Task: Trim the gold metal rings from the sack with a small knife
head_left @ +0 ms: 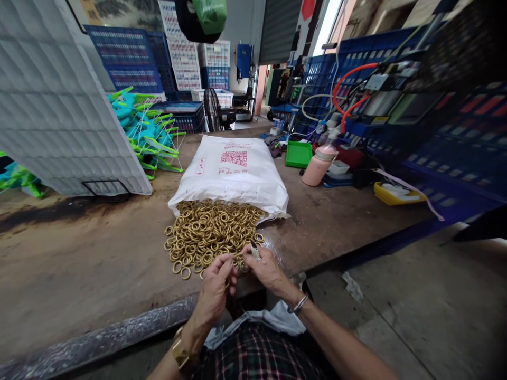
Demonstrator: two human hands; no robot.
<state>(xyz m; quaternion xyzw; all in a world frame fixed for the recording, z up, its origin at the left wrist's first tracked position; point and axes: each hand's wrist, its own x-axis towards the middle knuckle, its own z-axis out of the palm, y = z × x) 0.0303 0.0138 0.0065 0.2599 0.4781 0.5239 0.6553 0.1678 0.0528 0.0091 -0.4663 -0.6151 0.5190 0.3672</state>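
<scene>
A heap of brass rings (216, 227) spills from the mouth of a white printed sack (206, 169) onto the worn table. At the heap's near edge, my left hand (217, 282) is closed in a pinch. A bit of brass shows under its fingers, apparently a ring. Just beside it, my right hand (267, 269) is closed around a small pale tool (255, 252) with a dark tip, its exact kind unclear. The fingertips of both hands almost meet, and whatever lies between them is too small to make out.
A white padded panel (67, 105) stands at the left, with green and turquoise plastic pieces (152, 134) behind it. Rightward are a green tray (299, 154), a pink bottle (317, 168) and a yellow tray (396, 194). The table's front edge (119, 330) runs close by.
</scene>
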